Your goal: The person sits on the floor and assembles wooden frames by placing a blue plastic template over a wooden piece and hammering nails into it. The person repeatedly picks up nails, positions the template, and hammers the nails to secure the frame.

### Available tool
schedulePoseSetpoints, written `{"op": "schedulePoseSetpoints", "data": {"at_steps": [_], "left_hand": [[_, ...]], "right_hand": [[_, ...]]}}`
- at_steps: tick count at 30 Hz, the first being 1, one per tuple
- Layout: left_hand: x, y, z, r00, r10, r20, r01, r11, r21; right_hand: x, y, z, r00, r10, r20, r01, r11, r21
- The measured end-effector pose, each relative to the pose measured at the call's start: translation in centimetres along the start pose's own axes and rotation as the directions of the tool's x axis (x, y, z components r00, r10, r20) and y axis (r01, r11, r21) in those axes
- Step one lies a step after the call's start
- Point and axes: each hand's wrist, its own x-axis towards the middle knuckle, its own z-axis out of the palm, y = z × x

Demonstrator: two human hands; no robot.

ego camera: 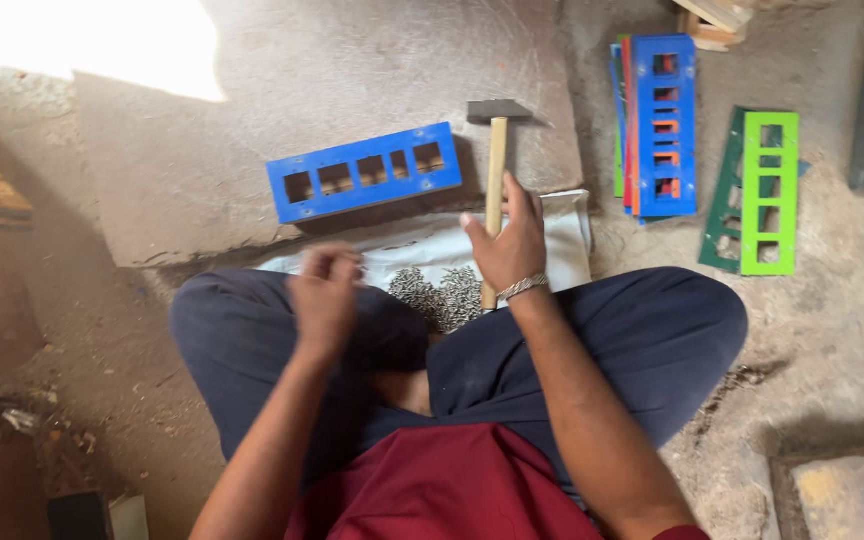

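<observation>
With the right hand (pixel 508 250) wrapped around the wooden-handled steel hammer (pixel 496 170), a slipping blow could dent the blue slotted wooden frame (pixel 364 172) or strike the left hand (pixel 324 296), whose fingers curl loosely, contents unclear

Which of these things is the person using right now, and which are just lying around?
In use:
- hammer, gripped by the right hand
- pile of small nails on the white sheet, beside the left hand
- blue frame on the stone slab

Lying about:
- stack of coloured frames
- green frames
- wood scraps
</observation>
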Motion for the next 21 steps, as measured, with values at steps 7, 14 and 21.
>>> {"op": "schedulePoseSetpoints", "data": {"at_steps": [7, 14, 21], "left_hand": [[7.1, 5.0, -7.1, 0.956, -0.285, -0.068, 0.293, 0.934, 0.205], [8.7, 6.5, -7.1, 0.917, -0.394, 0.058, 0.346, 0.861, 0.373], [8.8, 7.0, -6.7, 0.911, -0.406, 0.08, 0.348, 0.856, 0.382]], "right_hand": [[4.9, -2.1, 1.4, 0.974, 0.049, 0.22, -0.061, 0.997, 0.048], [5.1, -1.2, 3.0, 0.967, -0.039, 0.252, 0.051, 0.998, -0.042], [5.1, -0.9, 3.4, 0.956, 0.03, 0.293, -0.014, 0.998, -0.055]]}}
